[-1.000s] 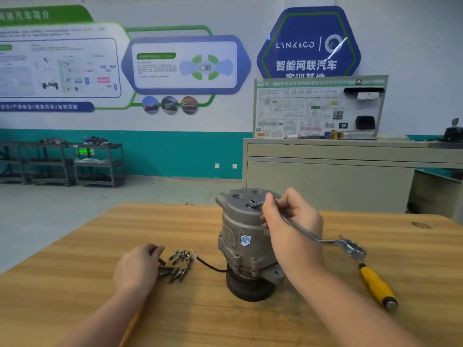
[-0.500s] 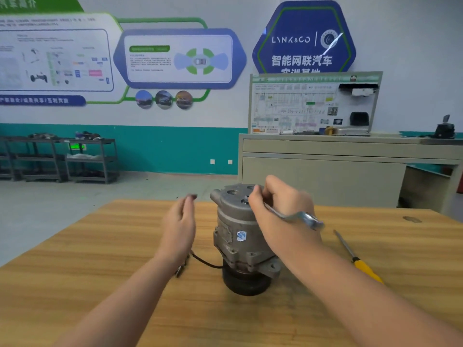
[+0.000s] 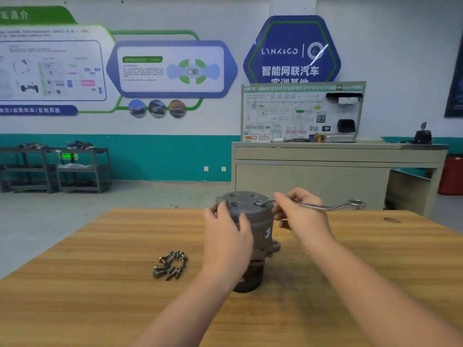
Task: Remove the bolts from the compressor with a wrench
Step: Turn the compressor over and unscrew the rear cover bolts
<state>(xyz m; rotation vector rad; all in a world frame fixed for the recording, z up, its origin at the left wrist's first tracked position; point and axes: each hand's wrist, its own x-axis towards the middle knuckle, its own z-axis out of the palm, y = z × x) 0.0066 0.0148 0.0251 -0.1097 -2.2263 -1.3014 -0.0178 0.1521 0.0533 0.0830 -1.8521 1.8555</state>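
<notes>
The compressor (image 3: 253, 221) stood upright on the wooden worktop (image 3: 100, 296), near its middle, with its grey end cap facing up and its dark pulley end down against the wood. The left hand (image 3: 226, 236) was wrapped around the near-left side of the compressor body, its fingers curled over the cap's rim and its thumb pressed against the side. The right hand (image 3: 298, 214) sat just to the right of the cap and pinched the shank of a silver double-ended ring wrench (image 3: 315, 206) between thumb and curled fingers. The wrench lay nearly level: its near ring end rested on the cap's top at the right side, and its far ring end stuck out to the right, clear of the worktop. Whether a bolt sat under the near ring could not be told.

A small heap of loose bolts (image 3: 170, 265) lay on the worktop to the left of the compressor, apart from it and from both hands.

Behind the worktop stood a beige cabinet (image 3: 325, 176) carrying a wiring display board (image 3: 300, 113).
</notes>
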